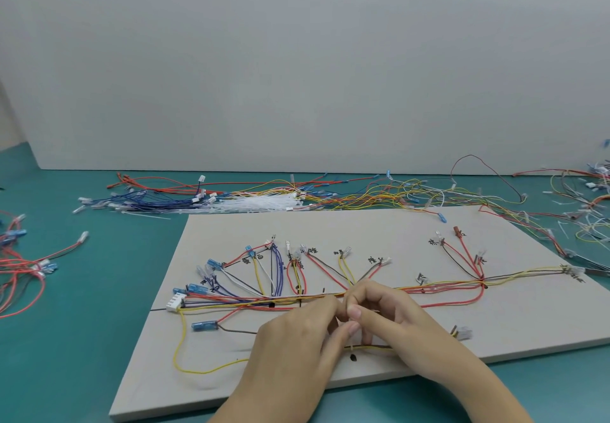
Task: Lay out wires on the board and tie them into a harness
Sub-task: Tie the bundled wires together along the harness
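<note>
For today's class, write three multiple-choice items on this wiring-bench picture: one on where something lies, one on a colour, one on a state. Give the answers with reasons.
1. Where does the heap of white plastic cable ties lie?
A. On the green table beyond the board's far edge
B. On the board's near edge
C. In a box

2. What colour is the multi-pin plastic connector at the left end of the main wire bundle?
A. Black
B. White
C. Green

3. What are the two hands doing?
A. Resting flat on the table
B. Pinching something small together above the pale grey board
C. Hanging off the table

Answers: 1 A, the ties lie on the table past the board. 2 B, it is white. 3 B, the left hand and right hand meet with fingers curled at the board's middle.
</note>
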The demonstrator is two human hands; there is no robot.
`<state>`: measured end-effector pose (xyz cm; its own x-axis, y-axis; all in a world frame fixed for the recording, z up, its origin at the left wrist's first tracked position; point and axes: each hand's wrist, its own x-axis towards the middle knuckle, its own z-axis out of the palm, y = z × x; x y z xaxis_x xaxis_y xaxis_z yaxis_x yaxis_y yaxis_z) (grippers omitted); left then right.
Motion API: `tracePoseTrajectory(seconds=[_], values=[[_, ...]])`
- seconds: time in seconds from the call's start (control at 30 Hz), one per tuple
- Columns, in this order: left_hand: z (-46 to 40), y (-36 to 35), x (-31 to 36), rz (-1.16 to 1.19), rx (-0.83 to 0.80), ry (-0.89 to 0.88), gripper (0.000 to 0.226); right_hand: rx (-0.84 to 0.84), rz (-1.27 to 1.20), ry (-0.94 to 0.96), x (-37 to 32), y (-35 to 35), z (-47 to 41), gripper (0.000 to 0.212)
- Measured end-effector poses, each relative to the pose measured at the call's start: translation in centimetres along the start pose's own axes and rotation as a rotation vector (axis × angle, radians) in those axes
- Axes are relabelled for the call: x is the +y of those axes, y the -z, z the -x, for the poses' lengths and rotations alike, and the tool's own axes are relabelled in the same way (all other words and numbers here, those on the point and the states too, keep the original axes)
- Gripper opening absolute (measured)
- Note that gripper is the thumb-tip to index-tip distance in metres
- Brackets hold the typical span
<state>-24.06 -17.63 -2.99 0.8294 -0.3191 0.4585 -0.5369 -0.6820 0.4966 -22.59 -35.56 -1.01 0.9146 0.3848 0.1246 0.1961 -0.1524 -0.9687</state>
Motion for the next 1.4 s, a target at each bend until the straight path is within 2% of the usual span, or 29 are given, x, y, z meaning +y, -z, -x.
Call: tracePoseTrajectory(seconds=[0.07,0.17,0.27,0.37,0.47,0.63,0.83,0.97,1.23,1.4], values=[[-0.1,0.1,0.1,-0.099,-0.008,-0.023,0.033,0.006,0.009,0.008,0.0,0.0,0.0,0.011],[0.0,0.2,0.4,-0.102,0.008,-0.012,0.027,0.006,0.011,0.021,0.1,0.0,0.0,0.011],[-0.1,0.1,0.1,0.088,-0.01,0.08,0.035,0.008,0.0,0.031,0.1,0.0,0.0,0.013],[-0.5,0.2,-0.2,0.281,-0.04,0.146,0.028,-0.003,-0.016,0.031,0.1,0.1,-0.1,0.013],[-0.7,0.3,-0.3,0.351,-0.067,0.177,0.022,-0.011,-0.021,0.034,0.1,0.2,-0.1,0.014],[-0.7,0.3,-0.3,0.376,-0.09,0.191,0.025,-0.016,-0.022,0.03,0.1,0.2,-0.1,0.014],[-0.9,0.5,-0.4,0.428,-0.116,0.206,0.012,-0.012,-0.049,0.019,0.1,0.1,-0.2,0.015],[-0.8,0.2,-0.5,0.448,-0.131,0.213,0.017,0.006,-0.054,0.012,0.3,0.3,-0.1,0.021],[-0.8,0.3,-0.6,0.427,-0.121,0.21,0.016,0.042,-0.044,-0.014,0.6,0.0,0.1,0.005],[-0.9,0.4,-0.5,0.441,-0.153,0.225,0.019,0.042,-0.078,-0.005,0.3,0.3,0.0,0.01]])
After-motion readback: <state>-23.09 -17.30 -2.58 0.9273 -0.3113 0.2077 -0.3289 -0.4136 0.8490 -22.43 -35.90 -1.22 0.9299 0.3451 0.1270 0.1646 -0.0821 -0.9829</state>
